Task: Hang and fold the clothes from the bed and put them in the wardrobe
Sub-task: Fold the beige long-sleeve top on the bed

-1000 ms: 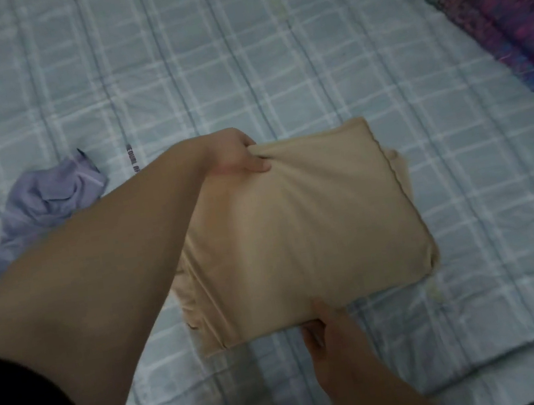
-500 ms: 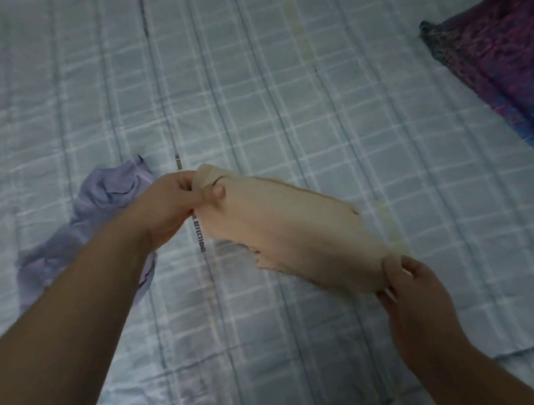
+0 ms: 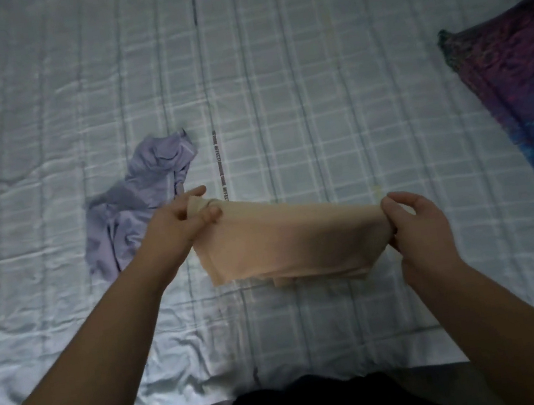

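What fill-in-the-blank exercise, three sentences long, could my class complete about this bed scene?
1. Both hands hold the folded ____ cloth above the checked bedsheet.
2. The crumpled lilac garment lies beside the ____ hand.
3. The purple-and-blue patterned fabric lies beyond the ____ hand, at the picture's edge.

Missing words: beige; left; right

Beige folded garment (image 3: pixel 285 244): held above the bed (image 3: pixel 311 91), stretched flat between both hands, several layered edges visible along its lower side. Lavender garment (image 3: pixel 141 203): crumpled, unfolded, lying on the bed's light checked sheet, just left of and behind the beige piece.
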The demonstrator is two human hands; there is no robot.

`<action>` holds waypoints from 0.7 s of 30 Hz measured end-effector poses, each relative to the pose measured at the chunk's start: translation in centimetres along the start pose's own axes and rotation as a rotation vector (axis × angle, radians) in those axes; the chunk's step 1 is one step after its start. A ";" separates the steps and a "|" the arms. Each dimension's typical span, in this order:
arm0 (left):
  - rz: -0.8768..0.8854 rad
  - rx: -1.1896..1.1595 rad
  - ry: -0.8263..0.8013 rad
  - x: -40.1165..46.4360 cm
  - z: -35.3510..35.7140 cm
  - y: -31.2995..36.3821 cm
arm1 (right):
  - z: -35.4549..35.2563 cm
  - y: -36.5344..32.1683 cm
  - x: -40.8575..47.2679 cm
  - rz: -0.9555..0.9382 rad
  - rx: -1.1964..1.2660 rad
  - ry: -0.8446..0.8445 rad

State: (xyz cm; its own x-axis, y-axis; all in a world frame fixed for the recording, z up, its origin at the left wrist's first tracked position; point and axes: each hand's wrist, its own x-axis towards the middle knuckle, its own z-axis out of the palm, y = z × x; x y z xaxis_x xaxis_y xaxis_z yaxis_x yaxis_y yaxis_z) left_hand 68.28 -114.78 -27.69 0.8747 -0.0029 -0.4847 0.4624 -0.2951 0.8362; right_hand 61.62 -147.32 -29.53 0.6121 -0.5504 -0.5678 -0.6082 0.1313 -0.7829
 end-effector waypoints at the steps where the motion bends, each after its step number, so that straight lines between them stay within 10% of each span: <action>1: -0.033 -0.032 0.015 0.8 0.5 0.1 | 0.5 -0.5 1.3 0.027 0.009 -0.021; 12: -0.482 -0.044 0.013 27.0 6.1 -7.8 | 13.8 0.8 26.4 0.223 -0.103 -0.114; 18: -0.248 0.241 0.211 28.6 6.5 -12.5 | 14.2 6.0 26.6 -0.263 -0.442 0.043; 21: 0.135 0.534 0.415 24.6 8.2 -13.7 | 13.7 8.4 23.6 -0.762 -0.698 0.037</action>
State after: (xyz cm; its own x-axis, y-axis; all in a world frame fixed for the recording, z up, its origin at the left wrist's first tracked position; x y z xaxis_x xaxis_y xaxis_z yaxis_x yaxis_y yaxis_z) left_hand 82.28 -118.66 -53.17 0.9520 0.2622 -0.1579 0.3039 -0.7486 0.5892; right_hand 77.92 -147.89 -52.98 0.9489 -0.3138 0.0345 -0.2307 -0.7637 -0.6029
